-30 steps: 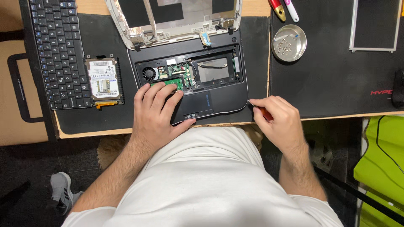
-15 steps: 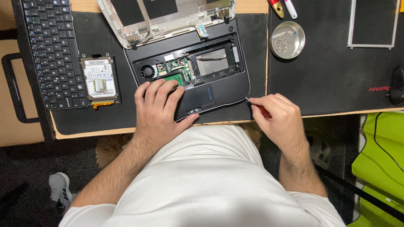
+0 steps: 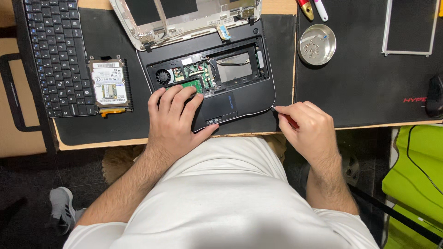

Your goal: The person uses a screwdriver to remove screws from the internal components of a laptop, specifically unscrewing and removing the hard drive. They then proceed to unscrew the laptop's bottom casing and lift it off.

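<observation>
A small black laptop base [image 3: 240, 99] lies open on a dark mat, its fan, green circuit board and metal shield exposed. My left hand [image 3: 173, 117] presses flat on the palm rest left of the touchpad, fingertips reaching the green board. My right hand [image 3: 307, 127] grips a red-handled screwdriver [image 3: 284, 116], whose metal tip touches the base's right front corner. The detached white screen lid [image 3: 184, 18] leans at the far edge of the base.
A removed keyboard [image 3: 55, 55] and a hard drive [image 3: 108, 85] lie to the left. A round metal dish [image 3: 317, 44] holding screws sits to the right, beside a flat panel [image 3: 410, 25] and a mouse [image 3: 434, 97]. Two more tools [image 3: 311, 7] lie at the top.
The view shifted slightly; the laptop base has turned a little under my left hand. My right hand keeps the screwdriver tip at the right front corner.
</observation>
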